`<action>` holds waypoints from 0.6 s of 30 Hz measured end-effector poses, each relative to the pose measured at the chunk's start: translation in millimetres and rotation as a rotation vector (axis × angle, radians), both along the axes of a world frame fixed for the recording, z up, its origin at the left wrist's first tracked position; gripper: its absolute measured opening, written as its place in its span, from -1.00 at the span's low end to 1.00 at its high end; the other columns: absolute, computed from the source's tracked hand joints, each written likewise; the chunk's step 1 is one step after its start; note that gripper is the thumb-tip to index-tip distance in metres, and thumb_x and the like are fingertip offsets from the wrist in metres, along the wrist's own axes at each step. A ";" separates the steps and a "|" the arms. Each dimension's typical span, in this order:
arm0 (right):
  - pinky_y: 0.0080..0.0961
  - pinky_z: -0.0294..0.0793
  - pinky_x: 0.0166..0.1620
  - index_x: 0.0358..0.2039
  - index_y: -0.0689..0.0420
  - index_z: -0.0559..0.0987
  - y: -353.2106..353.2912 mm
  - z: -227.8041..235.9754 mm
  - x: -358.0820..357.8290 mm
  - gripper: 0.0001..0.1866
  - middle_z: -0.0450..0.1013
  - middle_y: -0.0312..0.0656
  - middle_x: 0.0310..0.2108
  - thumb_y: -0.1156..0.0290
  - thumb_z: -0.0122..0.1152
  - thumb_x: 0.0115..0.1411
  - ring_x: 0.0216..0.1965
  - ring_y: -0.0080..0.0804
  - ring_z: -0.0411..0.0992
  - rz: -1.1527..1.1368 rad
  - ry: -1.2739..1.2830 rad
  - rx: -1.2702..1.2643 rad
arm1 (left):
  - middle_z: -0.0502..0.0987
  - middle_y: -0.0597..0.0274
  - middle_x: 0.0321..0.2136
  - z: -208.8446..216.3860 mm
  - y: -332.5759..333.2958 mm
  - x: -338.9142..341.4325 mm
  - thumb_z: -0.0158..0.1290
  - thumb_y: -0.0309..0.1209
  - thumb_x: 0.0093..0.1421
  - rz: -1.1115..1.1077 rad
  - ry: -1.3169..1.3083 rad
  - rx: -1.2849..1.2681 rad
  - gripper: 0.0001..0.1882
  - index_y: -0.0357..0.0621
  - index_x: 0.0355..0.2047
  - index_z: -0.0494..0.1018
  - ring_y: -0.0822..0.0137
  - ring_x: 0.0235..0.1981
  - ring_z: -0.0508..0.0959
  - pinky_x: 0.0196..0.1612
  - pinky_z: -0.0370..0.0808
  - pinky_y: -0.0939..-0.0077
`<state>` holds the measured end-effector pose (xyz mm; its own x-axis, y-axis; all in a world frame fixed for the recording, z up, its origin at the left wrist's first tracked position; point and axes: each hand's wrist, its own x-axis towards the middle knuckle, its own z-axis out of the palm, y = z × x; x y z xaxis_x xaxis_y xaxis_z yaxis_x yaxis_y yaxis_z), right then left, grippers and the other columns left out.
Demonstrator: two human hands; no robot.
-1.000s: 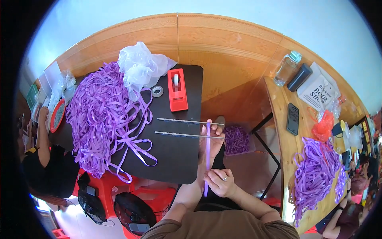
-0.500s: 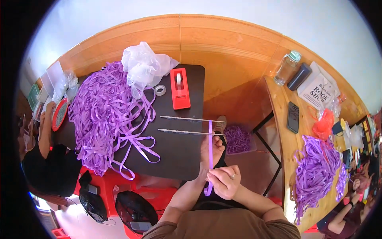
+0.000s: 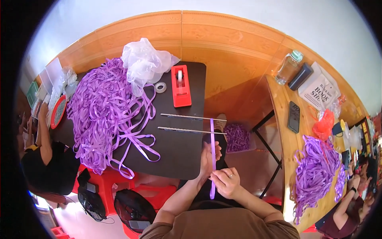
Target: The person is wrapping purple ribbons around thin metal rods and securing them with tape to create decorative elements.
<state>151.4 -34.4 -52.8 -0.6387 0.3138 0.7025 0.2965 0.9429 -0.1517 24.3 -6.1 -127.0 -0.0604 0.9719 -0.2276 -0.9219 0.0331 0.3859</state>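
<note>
A narrow purple ribbon (image 3: 213,149) is looped over the ends of two thin metal rods (image 3: 181,116) that jut out past the dark table's right edge. It runs down toward me, its lower end hanging below my hands. My right hand (image 3: 226,182) pinches the ribbon between thumb and fingertips. Beside and partly behind the ribbon is my left hand (image 3: 207,159), palm turned up and fingers loosely spread. On the dark table, left of the rods, lies a big heap of purple ribbon loops (image 3: 105,111).
A red tape dispenser (image 3: 181,87), tape roll (image 3: 160,87) and clear plastic bag (image 3: 144,63) lie on the dark table (image 3: 175,159). Below the rods stands a bin of purple ribbon (image 3: 238,137). The wooden table (image 3: 278,103) holds a phone (image 3: 293,116), bottle (image 3: 289,67) and more ribbon (image 3: 316,175). Other people sit at both sides.
My right hand has slid slightly down along the ribbon, which is now straighter. My left hand has dropped a little, away from the rods, and its fingers have loosened.
</note>
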 end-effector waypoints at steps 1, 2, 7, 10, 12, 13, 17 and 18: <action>-0.48 0.25 -0.38 -0.37 0.19 0.57 0.7 -5.5 4.0 -0.78 0.44 -0.25 -0.28 0.50 0.30 -0.11 -0.36 -0.42 0.38 0.003 -0.047 -0.005 | 0.49 0.21 -0.34 4.0 -0.8 -0.2 -0.19 -0.01 0.33 0.025 0.103 0.017 -0.52 -0.20 -0.09 0.38 0.38 -0.32 0.46 -0.16 0.41 0.46; -0.48 0.25 -0.38 -0.37 0.19 0.57 1.3 -10.4 5.2 -0.78 0.44 -0.25 -0.28 0.50 0.30 -0.11 -0.36 -0.42 0.38 -0.001 -0.045 -0.007 | 0.48 0.20 -0.33 7.0 -0.6 0.4 -0.22 0.01 0.33 0.054 0.206 0.037 -0.50 -0.19 -0.08 0.37 0.37 -0.32 0.46 -0.15 0.41 0.45; -0.50 0.24 -0.40 -0.38 0.20 0.57 2.5 -26.2 5.9 -0.81 0.43 -0.25 -0.26 0.52 0.30 -0.08 -0.38 -0.46 0.37 0.030 -0.035 -0.002 | 0.48 0.19 -0.31 11.7 -1.8 4.7 -0.23 -0.07 0.36 0.073 0.363 0.133 -0.60 -0.16 -0.13 0.35 0.40 -0.34 0.47 -0.21 0.38 0.49; -0.51 0.24 -0.41 -0.38 0.20 0.58 1.4 -27.6 6.2 -0.82 0.43 -0.25 -0.27 0.52 0.29 -0.08 -0.38 -0.47 0.37 0.030 -0.021 -0.013 | 0.49 0.20 -0.36 12.9 -1.1 4.0 -0.21 -0.14 0.37 0.144 0.435 0.170 -0.66 -0.15 -0.18 0.38 0.42 -0.39 0.47 -0.29 0.37 0.55; -0.51 0.24 -0.41 -0.38 0.20 0.58 2.2 -27.7 7.2 -0.82 0.43 -0.25 -0.27 0.52 0.29 -0.07 -0.39 -0.47 0.37 0.026 -0.017 -0.016 | 0.49 0.25 -0.46 16.6 -3.4 4.6 -0.18 -0.19 0.36 0.139 0.617 0.067 -0.69 -0.16 -0.29 0.43 0.47 -0.46 0.45 -0.35 0.37 0.60; -0.51 0.24 -0.40 -0.38 0.20 0.57 2.6 -26.7 8.8 -0.81 0.43 -0.25 -0.27 0.51 0.29 -0.09 -0.39 -0.47 0.37 0.019 -0.030 -0.021 | 0.49 0.25 -0.46 19.1 -4.7 5.8 -0.18 -0.19 0.36 0.136 0.618 0.067 -0.69 -0.16 -0.29 0.43 0.47 -0.46 0.45 -0.35 0.37 0.60; -0.46 0.25 -0.38 -0.36 0.17 0.57 9.0 -24.1 12.8 -0.76 0.43 -0.23 -0.25 0.51 0.25 -0.13 -0.39 -0.43 0.37 0.064 -0.071 -0.079 | 0.47 0.30 -0.53 20.3 -9.2 6.1 -0.15 -0.22 0.36 0.137 0.710 -0.021 -0.67 -0.17 -0.42 0.46 0.52 -0.50 0.43 -0.37 0.36 0.64; -0.43 0.26 -0.37 -0.35 0.16 0.57 15.0 -19.6 15.3 -0.74 0.44 -0.22 -0.24 0.52 0.23 -0.15 -0.38 -0.40 0.38 0.040 -0.080 -0.090 | 0.47 0.31 -0.53 18.4 -9.8 4.7 -0.14 -0.22 0.36 0.119 0.674 -0.030 -0.66 -0.18 -0.42 0.46 0.53 -0.49 0.42 -0.34 0.37 0.64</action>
